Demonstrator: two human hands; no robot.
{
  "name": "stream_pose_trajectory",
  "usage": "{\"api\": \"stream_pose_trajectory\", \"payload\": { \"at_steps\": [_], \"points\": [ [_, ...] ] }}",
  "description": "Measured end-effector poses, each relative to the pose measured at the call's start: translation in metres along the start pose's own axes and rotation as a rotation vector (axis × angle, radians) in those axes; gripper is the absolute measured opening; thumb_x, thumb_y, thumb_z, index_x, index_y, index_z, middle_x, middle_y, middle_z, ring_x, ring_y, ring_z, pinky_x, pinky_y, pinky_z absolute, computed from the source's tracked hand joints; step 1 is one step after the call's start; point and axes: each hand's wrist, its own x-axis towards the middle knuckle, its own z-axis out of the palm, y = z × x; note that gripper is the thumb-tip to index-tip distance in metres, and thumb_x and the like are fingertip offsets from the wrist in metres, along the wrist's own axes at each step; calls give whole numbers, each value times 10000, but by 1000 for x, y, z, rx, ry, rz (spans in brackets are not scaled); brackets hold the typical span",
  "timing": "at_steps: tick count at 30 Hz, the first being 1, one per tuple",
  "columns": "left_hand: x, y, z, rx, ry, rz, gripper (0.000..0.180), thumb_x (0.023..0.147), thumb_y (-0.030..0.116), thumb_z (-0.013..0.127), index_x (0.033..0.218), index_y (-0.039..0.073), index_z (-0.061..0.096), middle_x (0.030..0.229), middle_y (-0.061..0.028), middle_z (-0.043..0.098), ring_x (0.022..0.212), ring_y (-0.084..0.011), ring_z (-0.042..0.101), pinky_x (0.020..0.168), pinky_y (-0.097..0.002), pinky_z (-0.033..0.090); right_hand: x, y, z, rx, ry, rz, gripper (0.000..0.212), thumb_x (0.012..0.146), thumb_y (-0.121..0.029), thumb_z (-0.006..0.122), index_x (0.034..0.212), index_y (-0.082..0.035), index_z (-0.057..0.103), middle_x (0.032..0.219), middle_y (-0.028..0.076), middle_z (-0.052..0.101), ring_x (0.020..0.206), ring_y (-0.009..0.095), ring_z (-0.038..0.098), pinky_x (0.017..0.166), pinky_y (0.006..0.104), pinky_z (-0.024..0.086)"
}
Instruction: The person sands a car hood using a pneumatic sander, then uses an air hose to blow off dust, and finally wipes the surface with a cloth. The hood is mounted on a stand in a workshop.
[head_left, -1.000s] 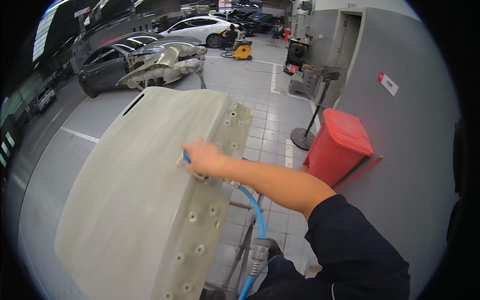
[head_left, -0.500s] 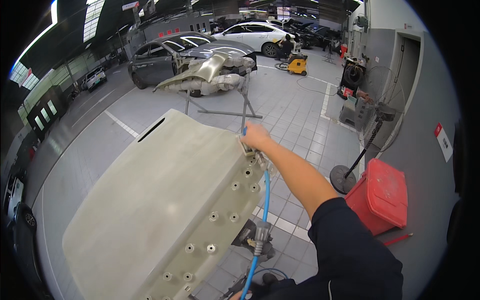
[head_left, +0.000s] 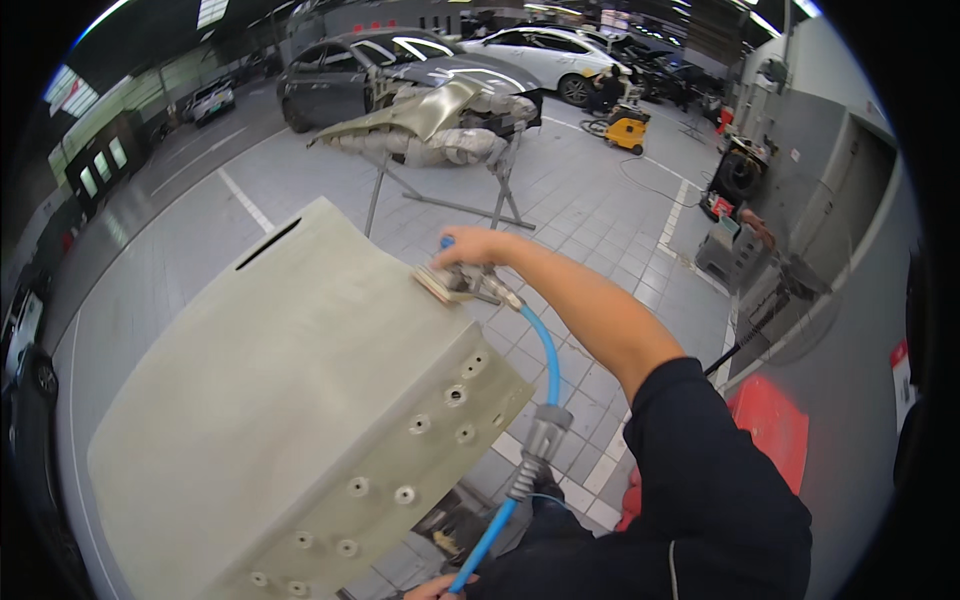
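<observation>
A large pale greenish-beige car body panel (head_left: 270,370) lies in front of me. It has a dark slot at its far left edge and several round holes along its lower right strip. My right hand (head_left: 472,248) grips an air sander (head_left: 455,280) from above. The sander's flat pad rests at the panel's far right edge. From the tool a blue air hose (head_left: 551,350) curves back toward me through a grey coupling (head_left: 545,435). At the bottom edge, my left hand (head_left: 436,588) is closed around the hose, only partly in view.
Past the panel, a metal stand (head_left: 505,180) carries another body part and wrapped pieces. Behind it are a grey car (head_left: 340,75) and a white car. A person crouches near a yellow machine (head_left: 627,128). On the right stand a blurred fan (head_left: 790,280) and a red bin (head_left: 770,425).
My right hand and the sander have moved left, from the panel's right corner further along its far edge. The view has shifted too. More of my left hand shows at the bottom.
</observation>
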Motion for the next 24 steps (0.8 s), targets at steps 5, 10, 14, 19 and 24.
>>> {"api": "stream_pose_trajectory", "payload": {
  "at_steps": [5,10,14,19,24],
  "points": [
    [40,-17,70,-119,237,-15,308,963,167,609,1202,-15,673,943,1,651,794,-97,538,717,-237,439,17,56,2,472,-201,-142,428,817,-331,804,1124,-132,581,979,20,589,881,137,554,726,318,483],
    [82,-2,109,-106,424,-110,293,984,185,591,1184,-7,686,966,-10,656,777,-91,545,704,-232,442,-58,94,47,450,-21,-425,465,788,-309,800,1156,-161,556,1052,32,546,960,176,544,851,355,476],
    [143,43,133,-8,372,-82,291,944,158,611,1155,-24,695,926,-31,676,766,-111,567,705,-247,458,-87,94,20,296,-45,-498,477,798,-312,796,1193,-177,565,1097,68,536,946,288,585,845,383,485],
    [192,95,158,95,398,-108,289,895,124,637,1119,-45,705,876,-57,700,752,-136,594,707,-265,478,-6,105,20,411,-100,-683,459,815,-322,794,1190,-168,579,1091,80,530,962,290,580,865,370,477],
    [269,167,202,-139,582,81,302,881,65,620,1149,-36,716,801,-16,683,679,-77,556,599,-240,424,120,82,16,379,-155,-724,459,801,-369,778,1178,-210,572,1043,104,522,922,340,603,820,406,506]
  ]
}}
